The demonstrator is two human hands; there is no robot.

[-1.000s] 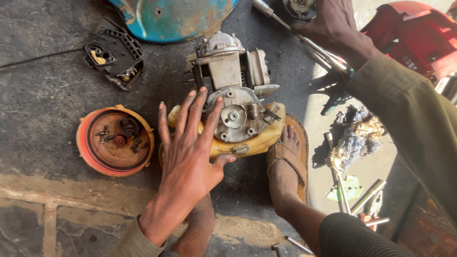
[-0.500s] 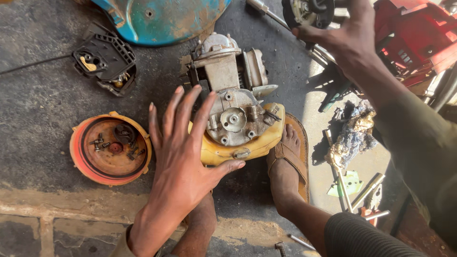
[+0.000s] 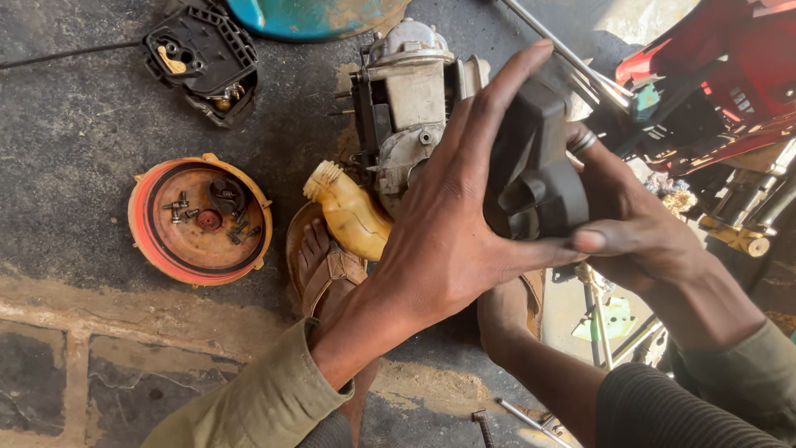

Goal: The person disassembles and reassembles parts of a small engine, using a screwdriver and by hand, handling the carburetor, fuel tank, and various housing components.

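Note:
A small engine (image 3: 406,99) with a grey metal body and a yellow tank (image 3: 348,211) lies on the concrete floor. Above it, both my hands hold a dark grey plastic cover (image 3: 535,166). My left hand (image 3: 448,224) spreads over the cover's left side, fingers pointing up. Gripping the cover's right side is my right hand (image 3: 630,224), with a ring on one finger and the thumb under the lower edge. Part of the engine is hidden behind my hands. My sandalled feet (image 3: 319,265) rest on the floor just in front of the engine.
An orange round housing (image 3: 149,241) holding several screws and small parts lies at the left. A black plastic part (image 3: 203,54) sits at the upper left beside a blue-green shell (image 3: 315,17). Red machinery (image 3: 713,91) and metal rods (image 3: 572,54) crowd the right side.
My right hand came back from the upper right carrying the dark cover. My left hand lifted off the engine and took hold of the cover. The view moved closer.

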